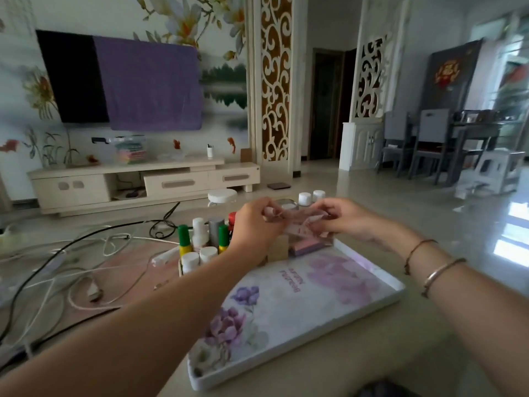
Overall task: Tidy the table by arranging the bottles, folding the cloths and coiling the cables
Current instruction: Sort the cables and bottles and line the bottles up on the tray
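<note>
A small pink cloth (297, 224) is held above the far end of the floral tray (357, 308), pinched by the left hand (256, 224) and right hand (343, 216). Bottles (200, 239) stand left of the tray; cables (71, 262) sprawl across the tabletop (372, 353).

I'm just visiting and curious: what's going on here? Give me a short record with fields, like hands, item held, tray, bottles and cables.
hands: left hand and right hand both pinch one item
item held: small pink cloth, lifted above the tray's far end
tray: floral tray, folded cloths stacked at its far end
bottles: cluster of small bottles left of the tray
cables: tangled cables on the left, uncoiled
</note>
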A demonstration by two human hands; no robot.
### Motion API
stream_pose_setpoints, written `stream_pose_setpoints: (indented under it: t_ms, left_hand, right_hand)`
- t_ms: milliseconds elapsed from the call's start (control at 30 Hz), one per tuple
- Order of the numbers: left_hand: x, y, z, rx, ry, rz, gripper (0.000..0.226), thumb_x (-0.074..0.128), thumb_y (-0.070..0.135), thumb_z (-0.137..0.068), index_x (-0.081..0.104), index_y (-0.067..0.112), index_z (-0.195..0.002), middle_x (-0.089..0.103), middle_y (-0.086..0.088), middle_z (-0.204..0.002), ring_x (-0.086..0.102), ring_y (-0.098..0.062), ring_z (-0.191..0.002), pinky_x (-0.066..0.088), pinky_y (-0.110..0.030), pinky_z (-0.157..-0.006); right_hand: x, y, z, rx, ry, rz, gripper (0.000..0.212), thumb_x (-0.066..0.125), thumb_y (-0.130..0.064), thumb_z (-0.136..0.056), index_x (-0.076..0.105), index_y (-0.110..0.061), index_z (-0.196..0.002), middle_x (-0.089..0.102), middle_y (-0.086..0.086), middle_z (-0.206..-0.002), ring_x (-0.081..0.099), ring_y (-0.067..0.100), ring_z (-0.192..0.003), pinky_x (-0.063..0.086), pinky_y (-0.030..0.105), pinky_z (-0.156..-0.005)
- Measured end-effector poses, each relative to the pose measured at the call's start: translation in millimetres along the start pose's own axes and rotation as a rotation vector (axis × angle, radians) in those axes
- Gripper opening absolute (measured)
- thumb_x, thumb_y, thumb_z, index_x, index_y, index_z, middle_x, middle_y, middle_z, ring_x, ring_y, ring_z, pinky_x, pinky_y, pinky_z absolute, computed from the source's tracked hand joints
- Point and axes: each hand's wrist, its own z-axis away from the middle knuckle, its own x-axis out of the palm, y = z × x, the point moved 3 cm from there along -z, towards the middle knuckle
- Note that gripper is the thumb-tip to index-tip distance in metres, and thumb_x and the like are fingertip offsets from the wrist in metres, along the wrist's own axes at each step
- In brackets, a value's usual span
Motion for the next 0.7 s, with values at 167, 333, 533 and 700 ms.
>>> stream_pose_setpoints:
  t_ms: [167, 333, 533, 700]
  left_hand:
    - [36.6, -4.2, -18.1, 0.279, -0.062, -0.398, 0.017, 0.067, 0.010, -0.085, 0.055, 0.022, -0.079, 0.059, 0.007, -0.089, 0.056, -0.008, -0.077, 0.046, -0.017, -0.062]
    - [66.9, -19.7, -27.7, 0.614, -0.201, -0.848, 0.028, 0.058, 0.005, -0.087, 0.055, 0.015, -0.112, 0.052, -0.001, -0.110, 0.059, -0.023, -0.085, 0.046, -0.032, -0.059]
    - [86.2, -35.3, -35.7, 0.750, -0.223, -1.073, 0.041, 0.053, 0.003, -0.088, 0.051, 0.016, -0.126, 0.053, -0.002, -0.124, 0.056, -0.022, -0.101, 0.052, -0.031, -0.069]
    - [89.8, -39.3, -29.0, 0.912, -0.111, -1.181, 0.034, 0.082, 0.011, -0.053, 0.071, 0.017, -0.084, 0.066, 0.002, -0.083, 0.060, -0.019, -0.070, 0.048, -0.026, -0.061]
  right_hand:
    - [-12.2, 23.5, -23.8, -0.175, 0.261, 0.123, 0.018, 0.074, -0.013, -0.080, 0.065, -0.027, -0.088, 0.069, -0.010, -0.088, 0.065, -0.006, -0.079, 0.051, 0.011, -0.062]
    - [-13.6, 47.5, -31.9, -0.290, 0.460, 0.454, 0.024, 0.073, -0.008, -0.076, 0.058, -0.025, -0.071, 0.060, -0.010, -0.077, 0.058, 0.004, -0.073, 0.051, 0.029, -0.066]
    - [-3.7, 59.0, -33.5, -0.376, 0.640, 0.873, 0.017, 0.074, -0.003, -0.070, 0.062, -0.014, -0.074, 0.047, -0.002, -0.081, 0.047, 0.019, -0.076, 0.032, 0.028, -0.065]
    - [13.2, 61.7, -42.9, -0.229, 0.524, 0.887, 0.010, 0.056, -0.012, -0.084, 0.058, -0.017, -0.092, 0.061, 0.001, -0.095, 0.061, 0.028, -0.085, 0.044, 0.036, -0.066]
